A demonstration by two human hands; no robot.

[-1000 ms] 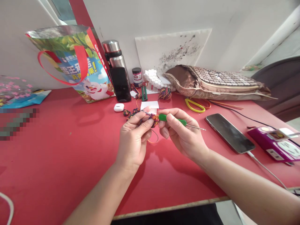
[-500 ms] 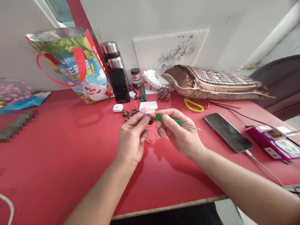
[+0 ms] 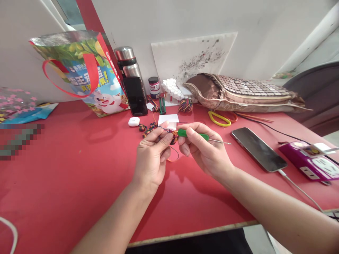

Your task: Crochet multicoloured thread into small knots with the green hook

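Observation:
My left hand [image 3: 152,158] pinches a small multicoloured crocheted piece [image 3: 173,135] between thumb and fingers, above the red table [image 3: 66,169]. My right hand [image 3: 205,151] grips a green-handled crochet hook [image 3: 192,134]; its metal shaft sticks out to the right and its front end meets the crocheted piece. A thin loop of orange yarn [image 3: 173,157] hangs below the two hands. More of the multicoloured crocheted work [image 3: 147,128] lies on the table just behind my left hand.
A ball of multicoloured yarn [image 3: 185,105], yellow scissors [image 3: 219,119], a white earbud case [image 3: 134,121], a black phone [image 3: 136,96] leaning on a steel flask [image 3: 127,60], a printed bag [image 3: 84,76], a phone [image 3: 258,149] on a cable, a purple power strip [image 3: 308,160], a brown pouch [image 3: 243,93].
Both hands shifted slightly, first up and left, then back down and right, keeping hold of the crocheted piece and the hook. Nothing on the table moved.

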